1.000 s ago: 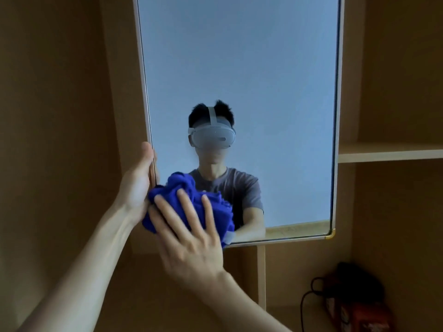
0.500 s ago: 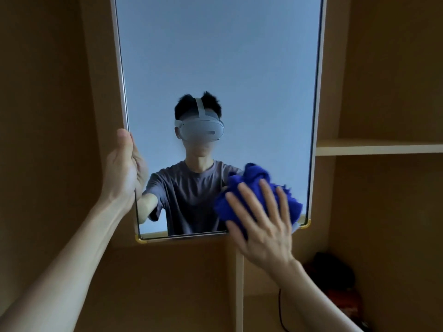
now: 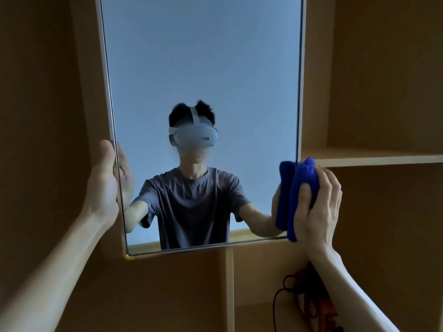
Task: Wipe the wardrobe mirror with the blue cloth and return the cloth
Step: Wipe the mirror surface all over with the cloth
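The tall wardrobe mirror (image 3: pixel 203 68) fills the middle of the view and reflects a person in a grey T-shirt with a headset. My left hand (image 3: pixel 103 185) grips the mirror's left edge, thumb in front and fingers behind. My right hand (image 3: pixel 316 207) holds the bunched blue cloth (image 3: pixel 303 185) against the mirror's lower right edge, with thumb and fingers curled round it. The cloth's reflection shows just to its left in the glass.
Wooden wardrobe walls surround the mirror. A shelf (image 3: pixel 374 159) runs out to the right at cloth height. Below it, a dark object with a black cable and an orange-red box (image 3: pixel 318 310) sit in the lower right compartment. A vertical divider (image 3: pixel 229 291) stands under the mirror.
My right hand has swept the cloth from the mirror's lower left across to its right edge, and its fingers have curled round the cloth. My left hand keeps its grip on the left edge.
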